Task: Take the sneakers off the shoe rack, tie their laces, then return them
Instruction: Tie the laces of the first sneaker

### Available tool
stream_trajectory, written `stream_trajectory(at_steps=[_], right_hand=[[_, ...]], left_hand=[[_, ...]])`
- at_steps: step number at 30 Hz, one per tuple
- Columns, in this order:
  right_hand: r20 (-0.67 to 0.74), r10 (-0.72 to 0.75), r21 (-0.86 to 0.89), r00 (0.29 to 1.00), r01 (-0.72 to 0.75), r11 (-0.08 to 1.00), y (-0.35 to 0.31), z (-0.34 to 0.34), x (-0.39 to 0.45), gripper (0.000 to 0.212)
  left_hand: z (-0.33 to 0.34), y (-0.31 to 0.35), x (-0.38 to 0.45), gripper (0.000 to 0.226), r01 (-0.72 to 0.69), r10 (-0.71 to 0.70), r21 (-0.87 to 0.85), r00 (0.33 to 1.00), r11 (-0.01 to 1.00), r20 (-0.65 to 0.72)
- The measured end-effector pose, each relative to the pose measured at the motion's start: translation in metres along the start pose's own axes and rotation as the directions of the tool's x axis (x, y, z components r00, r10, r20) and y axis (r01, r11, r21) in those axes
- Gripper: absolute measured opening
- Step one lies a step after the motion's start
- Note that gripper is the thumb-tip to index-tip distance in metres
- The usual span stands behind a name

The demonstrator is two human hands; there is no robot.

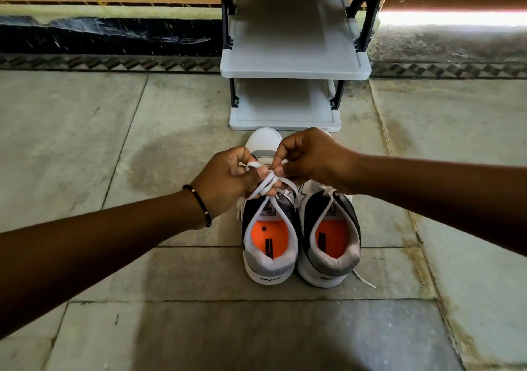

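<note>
Two white, grey and black sneakers with orange insoles stand side by side on the floor, heels toward me. Over the left sneaker [269, 245], my left hand [228, 182] and my right hand [310, 159] both pinch its white lace [266, 184], which is crossed and looped between my fingers. The right sneaker [332, 239] is partly under my right wrist, and a loose lace end [363, 279] trails beside its heel. Just beyond the toes stands the grey shoe rack [295, 67], its two visible shelves bare.
The floor is pale stone tile [85, 142] with dark seams and damp patches. Behind the rack runs a wall base with a dark patterned border [99, 62]. A black bead bracelet sits on my left wrist [199, 202].
</note>
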State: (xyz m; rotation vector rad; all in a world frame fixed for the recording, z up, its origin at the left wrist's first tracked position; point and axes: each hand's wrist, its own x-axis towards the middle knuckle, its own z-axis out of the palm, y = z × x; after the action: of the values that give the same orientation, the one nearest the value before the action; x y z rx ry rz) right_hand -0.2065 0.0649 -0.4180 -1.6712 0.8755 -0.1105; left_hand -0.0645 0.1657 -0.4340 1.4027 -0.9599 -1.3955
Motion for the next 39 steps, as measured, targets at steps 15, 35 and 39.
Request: stream_trajectory(at_steps=[15,35,39], right_hand=[[-0.025,-0.096,-0.111,0.995,0.092,0.989,0.001,0.005,-0.006,0.012],[0.018,-0.254,-0.668,0.967,0.2,0.717,-0.012,0.011,-0.01,0.016],[0.007,-0.078,-0.584,0.997,0.068,0.809,-0.014,0.014,-0.008,0.014]], left_hand=[[-0.001,-0.005,0.006,0.012,0.106,-0.111,0.112,0.993,0.988,0.036],[-0.002,-0.005,0.007,0.044,-0.036,0.046,0.375,0.999,0.926,-0.017],[0.002,-0.005,0.004,0.047,-0.179,0.177,0.682,0.981,0.709,0.075]])
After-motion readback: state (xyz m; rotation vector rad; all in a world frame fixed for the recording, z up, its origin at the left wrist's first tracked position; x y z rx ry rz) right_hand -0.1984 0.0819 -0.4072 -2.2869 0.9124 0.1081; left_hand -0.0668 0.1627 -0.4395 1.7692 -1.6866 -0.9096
